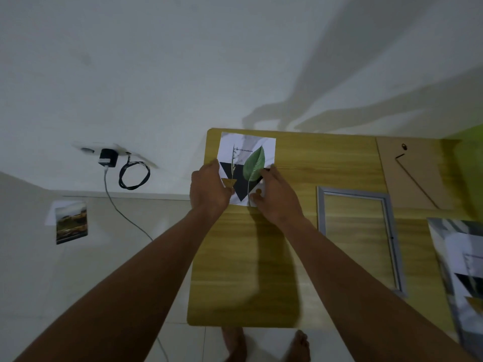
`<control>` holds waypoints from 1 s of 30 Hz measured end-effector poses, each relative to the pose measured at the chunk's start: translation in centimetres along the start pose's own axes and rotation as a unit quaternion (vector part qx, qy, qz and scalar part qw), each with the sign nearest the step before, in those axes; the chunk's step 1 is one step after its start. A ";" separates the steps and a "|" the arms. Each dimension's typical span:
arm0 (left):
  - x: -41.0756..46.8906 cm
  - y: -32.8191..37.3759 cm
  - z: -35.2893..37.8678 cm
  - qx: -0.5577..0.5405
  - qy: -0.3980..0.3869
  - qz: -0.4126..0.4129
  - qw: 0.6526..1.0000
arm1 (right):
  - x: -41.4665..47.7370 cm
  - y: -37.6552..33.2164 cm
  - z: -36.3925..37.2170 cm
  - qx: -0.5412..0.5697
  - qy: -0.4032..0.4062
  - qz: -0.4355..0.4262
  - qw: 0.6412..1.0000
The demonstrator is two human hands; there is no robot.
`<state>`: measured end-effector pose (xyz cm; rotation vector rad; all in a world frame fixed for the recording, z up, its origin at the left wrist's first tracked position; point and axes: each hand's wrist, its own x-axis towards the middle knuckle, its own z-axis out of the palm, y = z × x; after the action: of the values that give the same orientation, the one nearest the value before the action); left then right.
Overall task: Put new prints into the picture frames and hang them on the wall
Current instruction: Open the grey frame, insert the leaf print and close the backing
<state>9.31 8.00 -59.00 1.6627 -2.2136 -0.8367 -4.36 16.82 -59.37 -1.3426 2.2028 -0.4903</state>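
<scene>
Print (254, 152) at far left corner of table (300, 165), held by both hands. White sheet with a green leaf, a grass stem, a black triangle and a line of small text (too small to read).

Left hand (209, 190) pinches the print's left edge, thumb on top, fingers curled under. Right hand (277, 198) pinches the lower right edge the same way. The hands are apart, the print's lower half between them. Cannot tell whether the sheet lies flat on the table or is lifted just off it.

Frame (321, 212), silver, lies flat on the table to the right of the hands, wood showing through its opening. Backing board (418, 176) lies beyond the frame at the far right, with a small hanger near its top and a thin diagonal strut.

Second print (460, 257), blurred, juts in at the right edge.

On the floor, left of the table: photo (72, 222). Charger (107, 158) is plugged in at the wall (183, 61), its cable (134, 176) looped. Two bare feet (235, 343) at the table's near edge.
</scene>
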 end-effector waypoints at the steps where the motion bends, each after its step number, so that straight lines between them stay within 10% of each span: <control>1: 0.0 -0.2 0.2 0.014 0.004 0.001 1.000 | -0.1 -0.1 -0.1 0.009 0.005 0.009 1.000; 24: 0.3 -2.1 -2.0 -0.183 0.061 -0.079 0.978 | 0.8 -2.5 1.6 -0.055 -0.012 -0.049 0.997; 30: 0.0 0.5 -3.1 -0.289 -0.077 -0.094 0.950 | -0.1 -4.9 -0.2 0.253 -0.020 0.049 0.966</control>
<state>10.54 7.14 -56.19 1.5528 -1.6622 -1.5328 -0.94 14.75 -56.54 -0.9565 1.9179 -0.9047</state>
